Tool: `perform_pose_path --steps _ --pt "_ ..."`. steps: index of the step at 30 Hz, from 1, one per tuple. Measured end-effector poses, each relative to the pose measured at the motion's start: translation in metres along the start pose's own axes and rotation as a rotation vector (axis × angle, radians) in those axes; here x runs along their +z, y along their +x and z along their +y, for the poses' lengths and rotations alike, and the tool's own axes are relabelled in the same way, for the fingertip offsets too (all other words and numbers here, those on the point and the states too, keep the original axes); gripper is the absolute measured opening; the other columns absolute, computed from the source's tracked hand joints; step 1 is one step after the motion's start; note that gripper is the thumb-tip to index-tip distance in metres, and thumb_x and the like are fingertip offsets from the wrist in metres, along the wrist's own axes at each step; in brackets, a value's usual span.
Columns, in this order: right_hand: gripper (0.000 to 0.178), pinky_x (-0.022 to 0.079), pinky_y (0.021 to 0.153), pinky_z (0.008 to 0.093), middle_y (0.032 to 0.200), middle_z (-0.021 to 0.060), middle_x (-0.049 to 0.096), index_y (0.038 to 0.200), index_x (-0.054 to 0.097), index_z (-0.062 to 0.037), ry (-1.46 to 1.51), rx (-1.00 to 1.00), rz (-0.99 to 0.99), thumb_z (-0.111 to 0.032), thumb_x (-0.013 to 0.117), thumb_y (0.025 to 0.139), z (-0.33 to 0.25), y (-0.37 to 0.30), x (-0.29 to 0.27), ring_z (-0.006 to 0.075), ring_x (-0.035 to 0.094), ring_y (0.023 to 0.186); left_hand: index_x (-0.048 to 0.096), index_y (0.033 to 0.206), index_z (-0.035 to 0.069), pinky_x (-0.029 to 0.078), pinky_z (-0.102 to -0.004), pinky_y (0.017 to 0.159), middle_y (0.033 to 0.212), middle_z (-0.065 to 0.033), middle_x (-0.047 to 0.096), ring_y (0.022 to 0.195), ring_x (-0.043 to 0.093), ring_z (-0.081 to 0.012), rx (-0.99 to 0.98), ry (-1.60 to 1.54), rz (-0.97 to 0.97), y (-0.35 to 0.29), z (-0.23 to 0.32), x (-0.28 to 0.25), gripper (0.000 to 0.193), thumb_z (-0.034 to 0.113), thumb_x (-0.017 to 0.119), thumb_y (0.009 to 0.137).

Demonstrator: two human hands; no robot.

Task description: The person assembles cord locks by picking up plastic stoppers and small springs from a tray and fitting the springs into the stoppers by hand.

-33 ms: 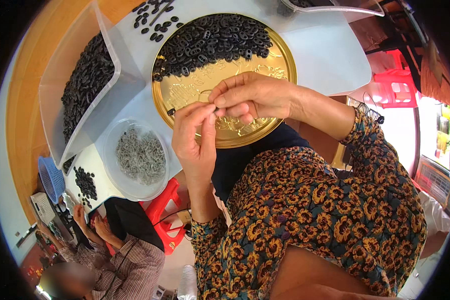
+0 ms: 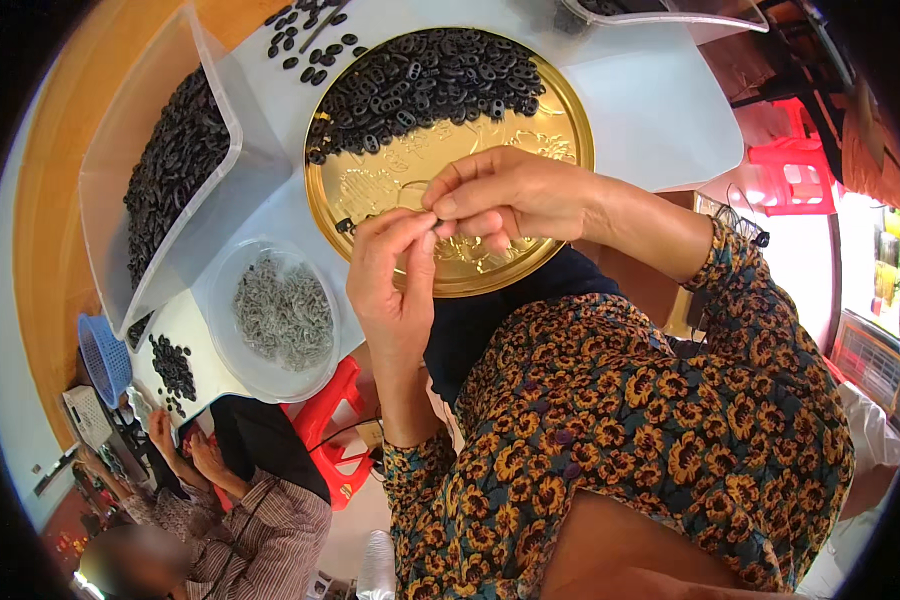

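Over the near half of a round gold tray (image 2: pixel 315 205), my left hand (image 2: pixel 390 275) and my right hand (image 2: pixel 515 195) meet fingertip to fingertip. Both are closed in a pinch on a small dark piece (image 2: pixel 436 224), mostly covered by the fingers. A thin loop, perhaps a wire or thread, shows just above the fingertips. Many black oval pieces with holes (image 2: pixel 420 90) are heaped along the tray's far side. One dark piece (image 2: pixel 345 226) lies at the tray's left, beside my left hand.
On the left stands a clear bin (image 2: pixel 235 130) of black pieces (image 2: pixel 175 160). Nearer is a round tub (image 2: pixel 220 350) of small greyish metallic parts (image 2: pixel 282 310). Loose black pieces (image 2: pixel 173 370) lie beyond it, near a blue basket (image 2: pixel 105 355). Another person's hands (image 2: pixel 205 455) work at lower left.
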State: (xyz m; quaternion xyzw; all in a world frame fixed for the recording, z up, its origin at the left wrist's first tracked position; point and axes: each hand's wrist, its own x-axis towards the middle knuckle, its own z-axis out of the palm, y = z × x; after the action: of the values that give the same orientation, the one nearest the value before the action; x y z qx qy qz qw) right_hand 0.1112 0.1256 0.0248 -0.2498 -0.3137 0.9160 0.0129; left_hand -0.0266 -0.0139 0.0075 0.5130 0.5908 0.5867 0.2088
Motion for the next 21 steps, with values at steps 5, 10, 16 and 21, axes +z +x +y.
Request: perform_pose_path --steps 5,10,16,21 --pt "0.020 0.047 0.054 0.0213 0.087 0.0074 0.065 0.108 0.059 0.0015 -0.233 -0.066 0.077 -0.012 0.061 0.093 0.012 -0.023 0.002 0.0054 0.052 0.058 0.060 0.100 -0.001 0.049 -0.0241 0.071 0.097 -0.0094 0.060 0.082 0.061 -0.0141 -0.185 -0.154 -0.120 -0.007 0.008 0.000 0.011 -0.004 0.059 0.089" --pt "0.014 0.048 0.059 0.0197 0.087 0.0011 0.061 0.105 0.061 -0.0010 -0.585 -0.338 0.165 -0.006 0.063 0.092 0.031 -0.034 0.007 0.0040 0.056 0.069 0.057 0.105 -0.003 0.050 -0.0218 0.070 0.099 -0.0072 0.059 0.079 0.060 -0.0102 -0.439 -0.396 -0.143 -0.017 0.008 0.002 0.015 -0.003 0.059 0.091" --pt "0.013 0.050 0.063 0.0200 0.094 0.0025 0.062 0.102 0.061 -0.0012 -0.561 -0.544 0.243 -0.004 0.064 0.090 0.053 -0.043 0.008 0.0052 0.059 0.080 0.057 0.108 -0.003 0.051 -0.0234 0.069 0.098 -0.0079 0.060 0.076 0.060 -0.0120 -0.527 -0.557 -0.127 -0.029 0.015 0.008 0.019 -0.005 0.060 0.089" --pt "0.017 0.053 0.068 0.0235 0.096 0.0074 0.064 0.101 0.063 -0.0019 -0.634 -0.701 0.269 -0.001 0.068 0.085 0.067 -0.044 0.012 0.0120 0.064 0.086 0.058 0.107 -0.004 0.050 -0.0261 0.067 0.101 -0.0108 0.061 0.073 0.061 -0.0152 -0.586 -0.679 -0.038 -0.043 0.013 0.011 0.019 -0.003 0.061 0.089"
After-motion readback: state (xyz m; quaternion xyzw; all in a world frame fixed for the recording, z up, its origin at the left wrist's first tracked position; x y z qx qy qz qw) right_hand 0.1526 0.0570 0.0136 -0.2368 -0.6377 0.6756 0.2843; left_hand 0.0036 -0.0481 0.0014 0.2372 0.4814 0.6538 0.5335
